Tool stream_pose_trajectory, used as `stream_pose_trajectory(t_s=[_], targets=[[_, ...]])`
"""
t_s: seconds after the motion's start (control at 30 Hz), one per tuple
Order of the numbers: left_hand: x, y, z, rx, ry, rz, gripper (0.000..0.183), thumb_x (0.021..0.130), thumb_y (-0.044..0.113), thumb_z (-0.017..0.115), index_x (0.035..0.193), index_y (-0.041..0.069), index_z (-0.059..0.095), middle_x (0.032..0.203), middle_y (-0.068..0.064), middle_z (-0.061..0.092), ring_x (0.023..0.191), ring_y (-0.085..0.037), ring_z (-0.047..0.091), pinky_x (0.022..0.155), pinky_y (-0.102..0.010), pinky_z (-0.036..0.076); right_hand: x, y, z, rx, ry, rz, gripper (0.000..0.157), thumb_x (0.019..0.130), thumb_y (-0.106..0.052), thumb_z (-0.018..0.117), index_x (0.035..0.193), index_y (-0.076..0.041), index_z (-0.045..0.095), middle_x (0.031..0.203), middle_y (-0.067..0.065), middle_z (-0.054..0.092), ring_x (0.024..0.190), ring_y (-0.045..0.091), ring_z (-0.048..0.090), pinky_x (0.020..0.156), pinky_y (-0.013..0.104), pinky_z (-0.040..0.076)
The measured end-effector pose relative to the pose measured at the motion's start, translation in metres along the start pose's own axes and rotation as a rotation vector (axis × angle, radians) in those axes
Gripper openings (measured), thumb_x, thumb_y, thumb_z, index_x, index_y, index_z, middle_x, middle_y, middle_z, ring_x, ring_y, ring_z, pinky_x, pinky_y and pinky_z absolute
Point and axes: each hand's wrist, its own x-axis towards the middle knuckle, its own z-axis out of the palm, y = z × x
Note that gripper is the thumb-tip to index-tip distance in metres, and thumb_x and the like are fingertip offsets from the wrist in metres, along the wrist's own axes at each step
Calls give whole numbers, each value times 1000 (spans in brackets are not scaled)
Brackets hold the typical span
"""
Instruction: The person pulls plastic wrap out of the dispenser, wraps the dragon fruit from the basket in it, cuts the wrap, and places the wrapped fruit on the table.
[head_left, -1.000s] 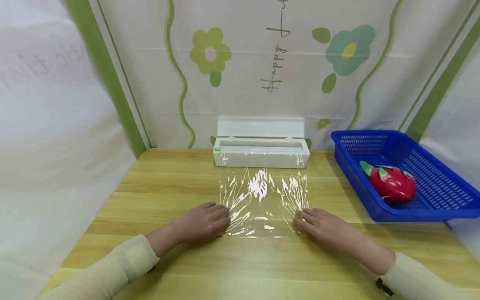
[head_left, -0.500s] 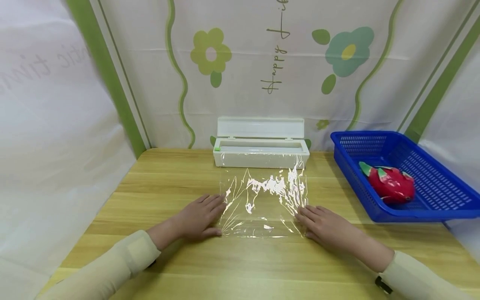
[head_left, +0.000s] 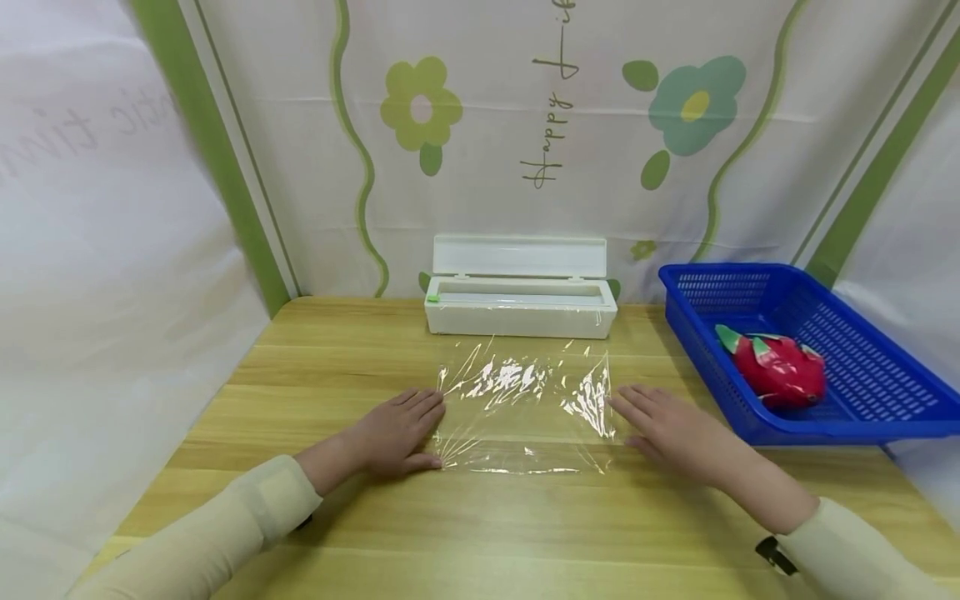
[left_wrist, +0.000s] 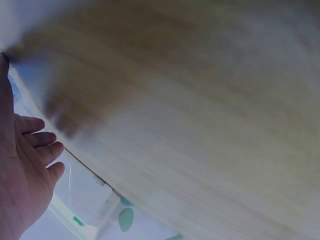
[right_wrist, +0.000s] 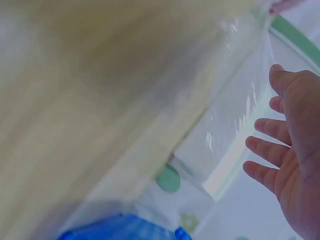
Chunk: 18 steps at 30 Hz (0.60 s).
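Note:
A sheet of clear cling film [head_left: 517, 417] stretches over the wooden table from the white cling film dispenser [head_left: 521, 323], whose lid stands raised. Creases and glare run across the film. My left hand [head_left: 397, 433] lies at the film's left edge, fingers extended and thumb apart near the lower left corner. At the opposite edge is my right hand [head_left: 678, 433], its fingers straight and their tips at or just beside the film. In the right wrist view the right hand [right_wrist: 295, 145] has its fingers spread, with nothing in the palm. The left wrist view shows the left hand [left_wrist: 30, 175] with extended fingers too.
A blue plastic basket [head_left: 900, 429] stands at the right of the table [head_left: 510, 542]. Inside it lies a red dragon fruit [head_left: 783, 371] with green tips. Behind the dispenser hangs a white curtain [head_left: 480, 200] with flowers printed on it.
My left hand has shifted slightly left and its thumb has spread away from the fingers. My right hand has moved right, off the film's corner. The film's creases and glare have changed.

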Motion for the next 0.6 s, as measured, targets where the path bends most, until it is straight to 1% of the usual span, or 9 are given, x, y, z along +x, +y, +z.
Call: stream_pose_trajectory(t_s=[0.13, 0.27, 0.43, 0.5, 0.6], targets=[[0, 0, 0, -9, -8, 0, 78, 86, 60, 31, 132, -4, 35, 136, -20, 32, 126, -30, 27, 102, -42, 21, -1, 10, -14, -14, 29, 43, 51, 84, -31, 57, 126, -4, 47, 120, 17, 51, 110, 34, 46, 90, 49, 36], [-1, -1, 0, -16, -21, -4, 78, 86, 60, 32, 132, -3, 35, 136, -20, 31, 126, -29, 27, 102, -42, 21, -1, 17, -26, -32, 66, 74, 54, 80, -31, 59, 126, -4, 48, 120, 16, 51, 110, 32, 47, 90, 49, 36], [0, -1, 0, -21, -23, -3, 77, 87, 59, 32, 132, -3, 35, 136, -19, 31, 126, -29, 27, 102, -42, 21, -1, 27, -41, -34, 137, 80, 57, 76, -28, 63, 125, -2, 48, 122, 18, 49, 111, 34, 45, 88, 50, 38], [0, -1, 1, -23, -20, -3, 78, 86, 59, 32, 132, -3, 35, 136, -19, 32, 126, -28, 27, 102, -42, 21, -2, 33, -48, -30, 164, 97, 55, 80, -32, 60, 125, -2, 48, 124, 19, 47, 113, 35, 43, 88, 50, 37], [1, -1, 2, -22, -26, -9, 78, 86, 60, 31, 133, -3, 34, 137, -19, 31, 127, -27, 26, 103, -40, 20, -6, 45, -57, -58, 209, 147, 57, 89, -46, 44, 124, -1, 48, 126, 20, 45, 115, 35, 41, 88, 52, 37]])
